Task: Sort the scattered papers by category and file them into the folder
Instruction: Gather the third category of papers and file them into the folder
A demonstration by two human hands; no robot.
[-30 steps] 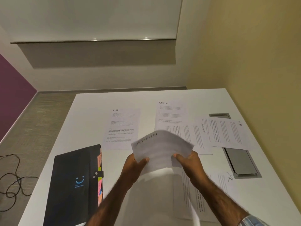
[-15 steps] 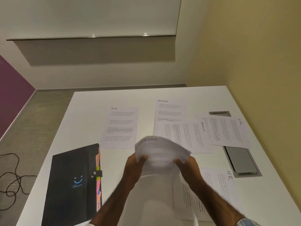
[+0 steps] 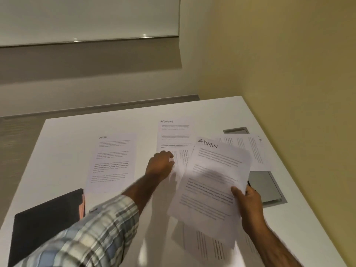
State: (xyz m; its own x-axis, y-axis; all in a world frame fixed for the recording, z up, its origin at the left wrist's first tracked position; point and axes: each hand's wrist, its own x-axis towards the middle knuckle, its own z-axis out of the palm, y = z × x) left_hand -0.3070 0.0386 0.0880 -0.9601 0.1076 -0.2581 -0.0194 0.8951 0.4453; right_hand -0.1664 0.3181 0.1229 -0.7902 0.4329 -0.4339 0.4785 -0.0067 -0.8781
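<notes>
ADMIN sheet (image 3: 213,182) is held aloft over the bench (image 3: 63,143) w/ right hand (image 3: 247,205) pinching its lower right edge. Left hand (image 3: 160,165) is closed on the next page's corner. Paper's light, floppy; best gripped at edges, supported underneath.

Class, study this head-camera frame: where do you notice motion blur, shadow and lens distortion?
Head view: the left hand and plaid sleeve smear with motion; a soft shadow falls across the held ADMIN sheet; the white table edges splay outward, a wide-angle effect; printed body text is too blurred to read.
</notes>
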